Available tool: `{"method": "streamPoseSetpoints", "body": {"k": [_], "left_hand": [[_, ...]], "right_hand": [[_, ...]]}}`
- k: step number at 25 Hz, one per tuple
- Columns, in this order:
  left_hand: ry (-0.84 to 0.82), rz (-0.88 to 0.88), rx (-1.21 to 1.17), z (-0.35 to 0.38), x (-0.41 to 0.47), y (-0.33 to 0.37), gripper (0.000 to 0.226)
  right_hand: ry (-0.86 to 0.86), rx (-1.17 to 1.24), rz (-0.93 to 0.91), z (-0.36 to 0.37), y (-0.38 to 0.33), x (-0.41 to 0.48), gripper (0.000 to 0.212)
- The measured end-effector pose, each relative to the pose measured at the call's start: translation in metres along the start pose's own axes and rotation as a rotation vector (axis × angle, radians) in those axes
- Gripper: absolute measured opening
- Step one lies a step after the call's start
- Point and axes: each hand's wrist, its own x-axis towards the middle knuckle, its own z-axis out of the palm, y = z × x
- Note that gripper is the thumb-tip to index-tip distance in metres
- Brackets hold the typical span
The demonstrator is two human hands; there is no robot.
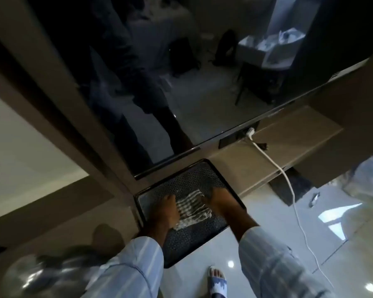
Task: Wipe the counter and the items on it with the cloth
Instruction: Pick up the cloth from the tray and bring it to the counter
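A dark speckled tray point(194, 177) lies on the brown counter point(274, 147), its near end jutting past the counter's edge. A striped cloth point(192, 208) is spread on the tray. My left hand point(166, 208) rests on the cloth's left side and my right hand point(219, 197) on its right side, both pressing down on it. Whether the fingers grip the cloth or just lie on it is unclear.
A big black TV screen point(159, 82) stands just behind the tray. A white cable point(289, 186) runs from a plug point(250, 131) at the counter's back down to the glossy floor. A clear plastic bag point(37, 274) sits at bottom left. My sandalled foot point(216, 280) shows below.
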Motion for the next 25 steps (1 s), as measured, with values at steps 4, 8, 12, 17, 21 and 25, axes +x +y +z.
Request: {"method": "streamPoseSetpoints", "body": {"k": [4,8,12,17,21,25], "left_hand": [[0.075,-0.168,-0.033,0.029,0.034,-0.008,0.060],[0.124,-0.183,-0.048,0.022,0.031,-0.003,0.039],[0.154,-0.139,-0.200,-0.022,-0.004,0.006,0.037],[0.366,0.075,-0.435,-0.112,-0.104,0.024,0.026],[0.610,0.296,-0.760,-0.198,-0.212,0.037,0.020],[0.657,0.520,-1.319,-0.275,-0.308,0.018,0.028]], "right_hand": [[0.023,0.132,0.003,0.039,0.006,0.035,0.061],[0.053,0.283,0.028,0.043,-0.003,0.044,0.073],[-0.014,0.444,0.160,0.006,-0.014,0.016,0.046],[0.149,0.750,0.024,-0.069,-0.061,-0.096,0.012],[0.435,0.999,-0.199,-0.115,-0.129,-0.215,0.015],[0.403,1.341,-0.426,-0.151,-0.210,-0.302,0.026]]}}
